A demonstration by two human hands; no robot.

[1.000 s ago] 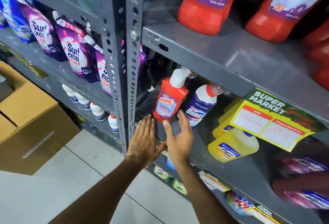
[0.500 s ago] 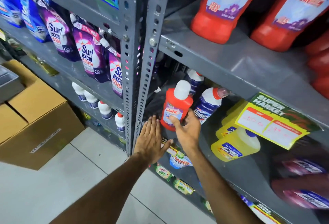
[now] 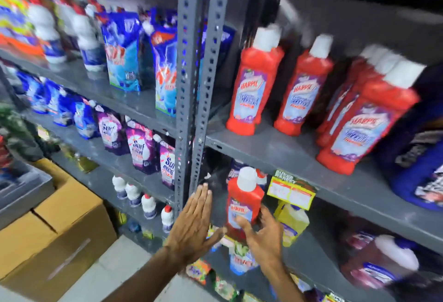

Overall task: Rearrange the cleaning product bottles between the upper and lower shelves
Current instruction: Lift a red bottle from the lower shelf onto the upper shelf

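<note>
A person faces grey metal shelving stocked with cleaning products. The right hand (image 3: 265,234) grips a red bottle (image 3: 243,203) low on its body, fingers wrapped round the label, in front of the lower shelf (image 3: 318,251). The bottle stands nearly upright, long axis vertical, white cap pointing up toward the upper shelf (image 3: 287,155), which lies directly above the grip. Matching red bottles (image 3: 254,85) stand there in a row, with bare shelf in front of them. The left hand (image 3: 191,227) is open and flat, holding nothing, just left of the bottle beside the shelf post (image 3: 184,109).
</note>
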